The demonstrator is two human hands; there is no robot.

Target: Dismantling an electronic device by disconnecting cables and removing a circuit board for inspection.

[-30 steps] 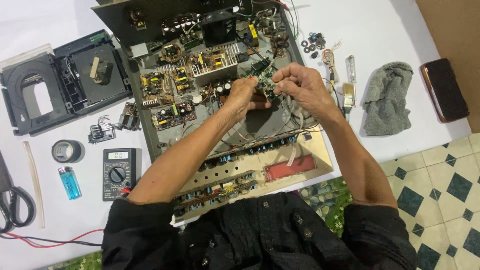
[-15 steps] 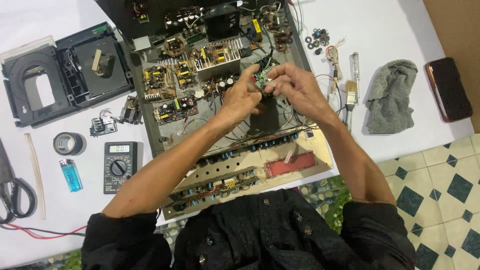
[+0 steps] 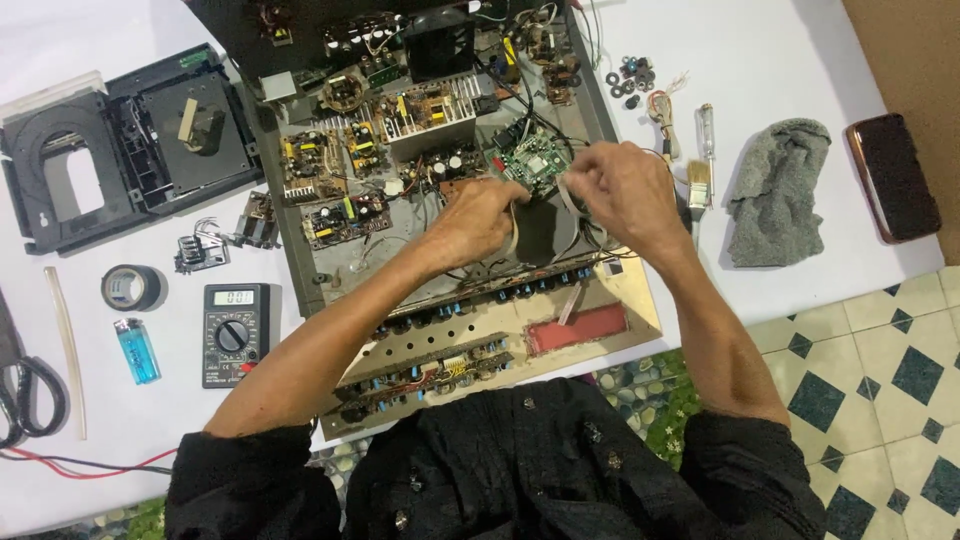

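Note:
An open metal chassis point(image 3: 330, 290) full of circuit boards lies on the white table. My left hand point(image 3: 480, 222) and my right hand point(image 3: 622, 190) hover over its middle, just below a small green circuit board point(image 3: 530, 155). The left hand's fingers pinch a pale flat ribbon cable point(image 3: 515, 238) that curves down from the board. The right hand's fingers are closed on another pale ribbon strip point(image 3: 568, 195) beside the board. My fingers hide where the ribbons plug in.
A black disc-drive tray point(image 3: 120, 150) lies at the far left. Near it are a tape roll point(image 3: 132, 288), a blue lighter point(image 3: 137, 350), a multimeter point(image 3: 234, 333) and scissors point(image 3: 30, 395). To the right are a screwdriver point(image 3: 707, 135), a brush point(image 3: 698, 185), a grey cloth point(image 3: 775, 190) and a dark phone point(image 3: 893, 178).
My hands have drawn slightly apart and dropped below the green board, which now shows above them rather than between the fingers.

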